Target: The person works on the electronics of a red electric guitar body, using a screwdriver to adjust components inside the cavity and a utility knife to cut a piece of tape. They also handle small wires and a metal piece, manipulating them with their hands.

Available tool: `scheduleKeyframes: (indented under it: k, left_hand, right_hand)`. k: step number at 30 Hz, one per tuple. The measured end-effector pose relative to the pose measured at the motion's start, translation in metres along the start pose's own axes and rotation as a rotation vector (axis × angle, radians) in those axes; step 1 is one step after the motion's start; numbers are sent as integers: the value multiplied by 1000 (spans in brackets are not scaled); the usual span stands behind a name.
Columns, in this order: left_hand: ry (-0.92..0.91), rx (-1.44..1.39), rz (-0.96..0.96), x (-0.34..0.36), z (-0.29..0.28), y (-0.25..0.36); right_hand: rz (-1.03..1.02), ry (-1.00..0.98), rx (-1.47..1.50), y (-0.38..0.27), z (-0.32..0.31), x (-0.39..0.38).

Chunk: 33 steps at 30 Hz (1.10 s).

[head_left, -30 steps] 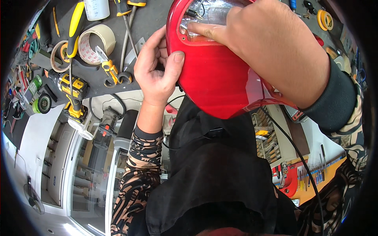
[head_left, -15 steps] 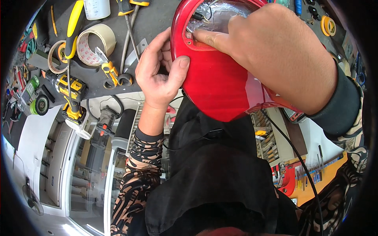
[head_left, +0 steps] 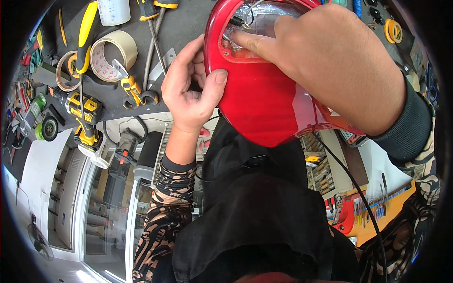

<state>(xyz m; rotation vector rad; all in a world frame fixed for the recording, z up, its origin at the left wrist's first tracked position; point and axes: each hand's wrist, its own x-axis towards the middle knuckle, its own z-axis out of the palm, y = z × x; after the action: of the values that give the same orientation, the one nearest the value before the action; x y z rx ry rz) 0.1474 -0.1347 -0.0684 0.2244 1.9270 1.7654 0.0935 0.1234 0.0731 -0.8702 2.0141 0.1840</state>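
Observation:
A glossy red electric guitar body [head_left: 264, 99] rests tilted over my lap at the bench edge. Its back cavity, lined with silvery foil [head_left: 266, 23], faces up and holds a black-sleeved wire end [head_left: 237, 20]. My left hand [head_left: 193, 87] grips the body's left edge, thumb on the red face and fingers curled round the side. Across the body reaches my right hand [head_left: 325, 61], its index finger stretched into the cavity and touching the foil near the left corner. Nothing shows in that hand; its other fingers are mostly hidden.
On the dark bench [head_left: 155, 106] at left lie a masking tape roll [head_left: 113, 55], yellow-handled cutters [head_left: 130, 85], a screwdriver [head_left: 86, 37] and a cordless drill [head_left: 84, 111]. Yellow tape [head_left: 393, 31] sits far right. A black cable [head_left: 351, 177] hangs beside my lap.
My right index fingertip has shifted slightly up and right, away from the cavity's edge. My left hand and the guitar body have hardly moved.

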Motion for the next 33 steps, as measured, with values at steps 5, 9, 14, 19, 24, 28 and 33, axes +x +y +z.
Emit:
scheduleKeyframes:
  k: [5, 9, 14, 19, 24, 28, 33]
  left_hand:
    - [30, 7, -7, -1, 0, -1]
    - [46, 8, 2, -1, 3, -4]
    - [54, 45, 28, 2, 2, -8]
    - [72, 21, 20, 2, 3, -8]
    - [69, 31, 33, -1, -1, -9]
    - [61, 45, 39, 1, -2, -10]
    - [71, 27, 56, 1, 0, -11]
  right_hand:
    - [85, 285, 63, -7, 37, 5]
    - [81, 404, 74, -8, 45, 9]
    - [84, 409, 74, -8, 50, 10]
    - [110, 402, 105, -10, 50, 12]
    - [194, 400, 133, -19, 51, 13]
    - [161, 443, 214, -26, 49, 16]
    - [193, 384, 226, -33, 41, 13]
